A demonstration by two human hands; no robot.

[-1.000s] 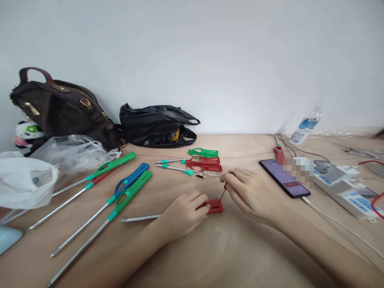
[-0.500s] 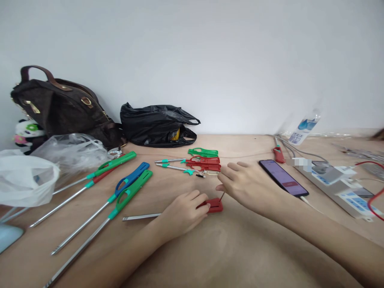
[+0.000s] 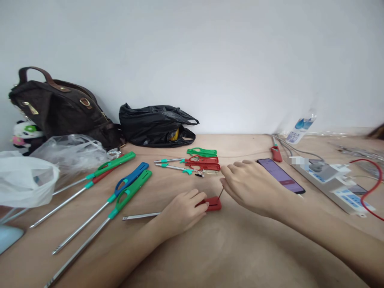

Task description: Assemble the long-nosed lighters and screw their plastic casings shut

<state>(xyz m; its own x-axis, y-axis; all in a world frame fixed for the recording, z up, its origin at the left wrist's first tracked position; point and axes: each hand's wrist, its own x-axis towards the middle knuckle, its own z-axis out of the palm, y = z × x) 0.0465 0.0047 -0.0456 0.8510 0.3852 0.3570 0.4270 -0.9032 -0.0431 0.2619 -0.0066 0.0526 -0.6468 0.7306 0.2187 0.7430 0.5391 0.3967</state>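
On the tabletop, my left hand point(image 3: 183, 212) is closed over the red handle of a long-necked lighter point(image 3: 215, 204), pressing it flat. The lighter's metal tube point(image 3: 141, 216) sticks out to the left beneath my wrist. My right hand point(image 3: 249, 187) is closed on a screwdriver point(image 3: 221, 194); only its thin shaft shows, and the grip is hidden inside my fingers. The shaft leans, its tip at the right end of the red handle. Just beyond my hands lie opened red lighters point(image 3: 202, 163) with small inner parts, and a green handle shell point(image 3: 201, 152).
Several long-necked lighters point(image 3: 132, 182) lie to the left, near plastic bags point(image 3: 73, 150). A brown backpack point(image 3: 66, 108) and black bag point(image 3: 153, 126) stand against the wall. At right are a phone point(image 3: 280, 176), power strip point(image 3: 330, 186), red lighter point(image 3: 276, 154) and tilted bottle point(image 3: 301, 127).
My right hand has turned slightly, its fingers curled further round the screwdriver, and the shaft leans a little more. My left hand stays on the lighter. The whole view has shifted slightly.
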